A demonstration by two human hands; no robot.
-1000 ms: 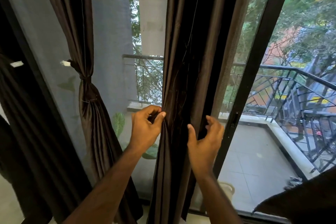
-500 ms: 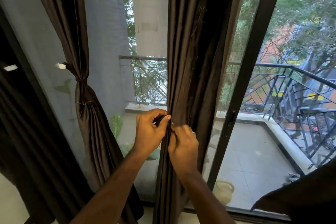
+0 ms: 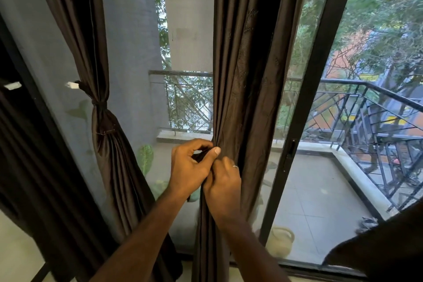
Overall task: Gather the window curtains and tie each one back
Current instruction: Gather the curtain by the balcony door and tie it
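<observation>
At far left a dark curtain point(image 3: 27, 167) hangs loose by the wall. Next to it, the left curtain point(image 3: 107, 144) is already gathered and cinched with a tie point(image 3: 99, 102) that runs to a small white hook point(image 3: 71, 85) on the frame.

In the middle, the left hand point(image 3: 190, 169) pinches a fold at the left edge of the centre curtain point(image 3: 240, 98) between thumb and curled fingers. A dark strip in that pinch may be a tie-back, but I cannot tell. The right hand point(image 3: 223, 188) touches the left and is curled round the bunched cloth just below it, a ring on one finger. This curtain hangs between the glass and the dark door frame point(image 3: 304, 121), with the balcony railing point(image 3: 377, 107) beyond.

The step in hand looks like gathering the centre curtain. Next, the bunch likely needs holding in one hand while the other wraps and fastens a tie round it.
</observation>
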